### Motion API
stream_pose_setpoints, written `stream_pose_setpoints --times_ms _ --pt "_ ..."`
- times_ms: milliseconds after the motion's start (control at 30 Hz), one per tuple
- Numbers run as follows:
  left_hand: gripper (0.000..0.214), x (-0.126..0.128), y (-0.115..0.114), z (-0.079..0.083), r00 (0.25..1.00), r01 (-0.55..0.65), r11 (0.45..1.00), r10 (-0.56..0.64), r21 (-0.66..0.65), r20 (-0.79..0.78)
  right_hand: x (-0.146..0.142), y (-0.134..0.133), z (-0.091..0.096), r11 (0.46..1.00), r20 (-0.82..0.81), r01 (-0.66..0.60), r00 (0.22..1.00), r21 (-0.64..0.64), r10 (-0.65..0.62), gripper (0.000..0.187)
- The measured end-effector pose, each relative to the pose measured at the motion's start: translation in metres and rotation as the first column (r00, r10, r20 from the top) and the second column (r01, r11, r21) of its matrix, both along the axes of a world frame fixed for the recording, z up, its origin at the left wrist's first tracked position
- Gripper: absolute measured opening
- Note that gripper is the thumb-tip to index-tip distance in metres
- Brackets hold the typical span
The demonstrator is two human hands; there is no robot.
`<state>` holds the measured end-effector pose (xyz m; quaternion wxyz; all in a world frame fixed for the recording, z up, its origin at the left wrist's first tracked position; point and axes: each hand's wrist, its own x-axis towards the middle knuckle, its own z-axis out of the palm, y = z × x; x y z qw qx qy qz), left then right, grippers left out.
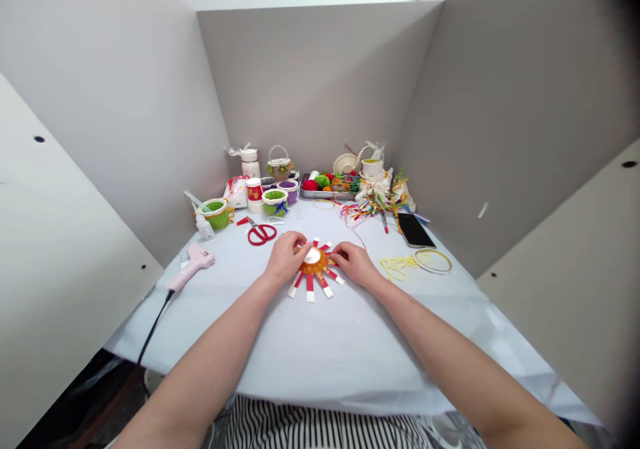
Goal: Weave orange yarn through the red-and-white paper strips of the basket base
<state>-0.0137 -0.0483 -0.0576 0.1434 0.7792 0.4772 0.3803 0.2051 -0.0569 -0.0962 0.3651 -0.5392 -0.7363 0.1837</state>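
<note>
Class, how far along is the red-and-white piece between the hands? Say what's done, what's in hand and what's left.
Done: the strips are spread flat in a ring around the orange centre. In hand: the left hand and right hand rest at the centre's edge. Left: the strips lie loose and unwoven, unlike the handled basket at the back, so it looks fairly early.

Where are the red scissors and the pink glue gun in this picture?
Red-handled scissors (263, 234): head view, on the handle loops.
Pink hot glue gun (196, 259): head view, on its body.
</note>
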Motion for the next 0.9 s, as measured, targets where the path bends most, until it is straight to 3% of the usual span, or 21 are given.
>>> stream_pose_setpoints --times_ms 167,333,633,700,800,900 --pt "0.023 0.005 -0.006 0.006 0.960 -0.201 0.977 0.183 0.067 0.213 -0.002 -0.002 0.003 1.000 -0.094 0.003 0.996 -0.007 -0.004 0.013" --pt "0.023 0.005 -0.010 0.009 0.937 -0.167 0.986 0.166 -0.024 0.306 -0.001 -0.004 0.004 1.000 -0.150 0.000 0.989 -0.006 -0.001 0.017" --pt "0.017 0.004 0.001 -0.008 0.928 -0.198 0.980 0.188 0.000 0.321 -0.001 -0.002 0.000 1.000 -0.177 -0.011 0.984 -0.016 0.008 0.019" --pt "0.025 0.004 0.005 -0.014 0.930 -0.218 0.976 0.204 0.014 0.306 0.000 -0.001 -0.001 1.000 -0.182 -0.012 0.983 -0.017 0.009 0.019" --pt "0.034 0.004 0.008 -0.019 0.952 -0.226 0.971 0.204 0.075 0.227 0.000 -0.001 -0.001 1.000 -0.176 -0.011 0.984 -0.016 0.008 0.019" --pt "0.027 0.004 0.005 -0.015 0.967 -0.239 0.963 0.224 0.124 0.123 -0.001 -0.002 0.000 1.000 -0.170 -0.008 0.985 -0.019 0.005 0.020"
